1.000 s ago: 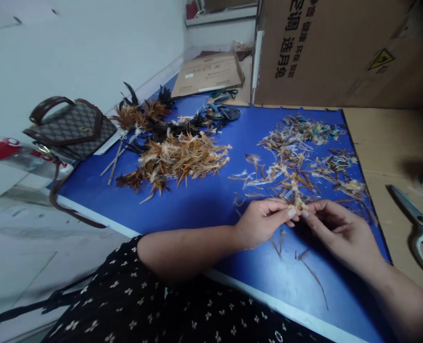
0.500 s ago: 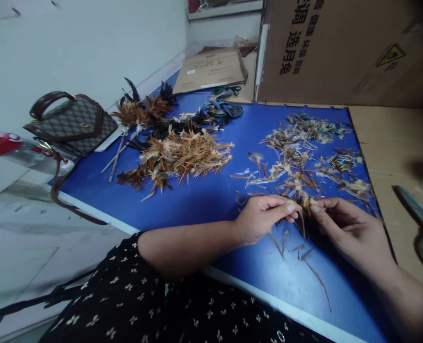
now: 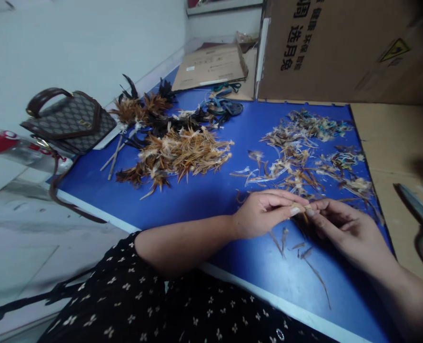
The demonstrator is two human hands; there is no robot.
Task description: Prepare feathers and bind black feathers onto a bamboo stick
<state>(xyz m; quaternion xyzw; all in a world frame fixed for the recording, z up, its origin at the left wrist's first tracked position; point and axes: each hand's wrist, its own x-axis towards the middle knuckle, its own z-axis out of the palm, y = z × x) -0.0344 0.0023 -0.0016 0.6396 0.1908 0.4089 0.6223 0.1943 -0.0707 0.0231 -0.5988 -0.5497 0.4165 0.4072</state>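
Over the near part of the blue table (image 3: 204, 200), my left hand (image 3: 265, 213) and my right hand (image 3: 343, 228) meet fingertip to fingertip. Both pinch the same small tuft of brown feathers (image 3: 302, 208), which hangs down between them. A few loose feather strands (image 3: 304, 257) lie on the blue surface just below my hands. Beyond my fingers spreads a scattered layer of brown, white and teal feather scraps (image 3: 304, 152).
A heap of orange-brown feathers (image 3: 183, 155) and darker feather bundles on sticks (image 3: 140, 112) lie at the left. A patterned handbag (image 3: 68, 121) sits at the table's left edge. Metal scissors (image 3: 420, 224) rest on cardboard at the right. A large cardboard box (image 3: 340, 47) stands behind.
My hands have drawn closer together on the tuft, and the pale clump seen between the fingers a second ago now shows as a smaller pinch with dark strands hanging.
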